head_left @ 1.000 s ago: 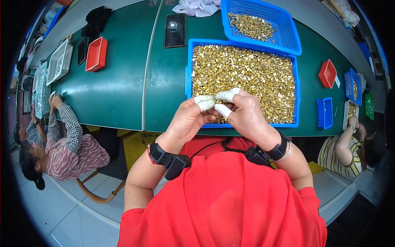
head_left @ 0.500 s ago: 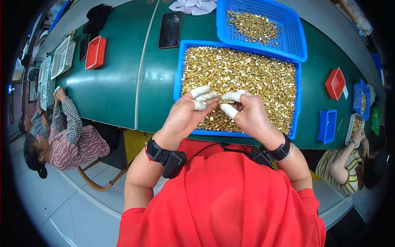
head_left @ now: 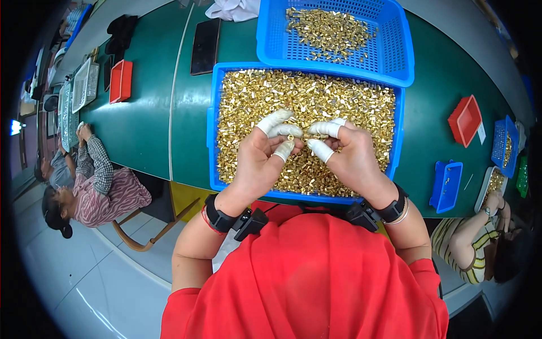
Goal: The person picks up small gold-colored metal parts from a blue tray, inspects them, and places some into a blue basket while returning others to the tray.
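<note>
My left hand [head_left: 261, 160] is over the blue tray [head_left: 212, 135], white finger cots on its thumb and fingers. It pinches a small hollow brass fitting [head_left: 290, 137] between the thumb and fingertips. Just to its right, my right hand [head_left: 351, 153] also wears white cots, and its thumb and fingers are drawn together. Whether a piece sits between those tips is too small to make out. The hands are close but apart at the cots. Beneath them a thick layer of loose brass fittings [head_left: 316, 96] fills the tray.
Behind the tray, overlapping its far rim, a blue basket [head_left: 389, 51] holds more fittings. A phone [head_left: 205, 46] lies at the far left beside white cloth [head_left: 232, 9]. Red bins [head_left: 120, 82] and a small blue bin [head_left: 446, 186] stand farther out. Co-workers sit on both sides.
My hands have moved slightly apart, and the left has turned so that a brass fitting shows at its fingertips. The whole view has shifted, with the tray appearing farther left.
</note>
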Available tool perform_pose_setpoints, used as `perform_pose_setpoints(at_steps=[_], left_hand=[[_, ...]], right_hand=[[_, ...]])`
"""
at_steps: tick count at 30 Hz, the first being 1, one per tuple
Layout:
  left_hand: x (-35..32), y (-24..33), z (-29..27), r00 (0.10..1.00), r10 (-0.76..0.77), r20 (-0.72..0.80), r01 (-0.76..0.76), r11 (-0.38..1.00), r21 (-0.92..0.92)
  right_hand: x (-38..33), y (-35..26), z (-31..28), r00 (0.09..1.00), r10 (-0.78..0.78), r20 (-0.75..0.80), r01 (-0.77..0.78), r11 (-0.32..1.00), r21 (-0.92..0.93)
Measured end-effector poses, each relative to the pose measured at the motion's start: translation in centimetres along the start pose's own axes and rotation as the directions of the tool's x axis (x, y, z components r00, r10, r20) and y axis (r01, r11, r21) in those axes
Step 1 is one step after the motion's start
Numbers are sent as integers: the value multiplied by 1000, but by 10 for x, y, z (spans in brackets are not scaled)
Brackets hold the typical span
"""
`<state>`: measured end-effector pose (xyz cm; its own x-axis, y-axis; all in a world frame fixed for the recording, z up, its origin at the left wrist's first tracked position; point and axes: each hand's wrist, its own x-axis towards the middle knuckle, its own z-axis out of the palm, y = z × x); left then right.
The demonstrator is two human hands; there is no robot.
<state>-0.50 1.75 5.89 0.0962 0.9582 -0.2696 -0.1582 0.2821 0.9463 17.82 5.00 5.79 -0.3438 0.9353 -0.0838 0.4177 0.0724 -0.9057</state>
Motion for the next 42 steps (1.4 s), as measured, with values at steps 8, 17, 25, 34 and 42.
perform_pose_setpoints(at_steps=[8, 17, 25, 34, 42], left_hand=[[5, 1, 23, 989, 145, -21, -138, 969, 206], [46, -7, 29, 923, -224, 313, 380, 652, -656], [56, -10, 41, 927, -345, 145, 366, 758, -540], [127, 22, 42, 973, -197, 123, 232, 867, -442], [148, 23, 56, 990, -87, -114, 54, 964, -261]], right_hand=[[1, 4, -11, 996, -93, 5, 93, 995, -32], [22, 6, -29, 965, -262, -19, 251, 942, -221], [27, 21, -32, 988, -153, 10, 152, 966, -210], [96, 21, -54, 927, -357, -117, 304, 896, -323], [137, 65, -55, 953, -222, -207, 134, 920, -369]])
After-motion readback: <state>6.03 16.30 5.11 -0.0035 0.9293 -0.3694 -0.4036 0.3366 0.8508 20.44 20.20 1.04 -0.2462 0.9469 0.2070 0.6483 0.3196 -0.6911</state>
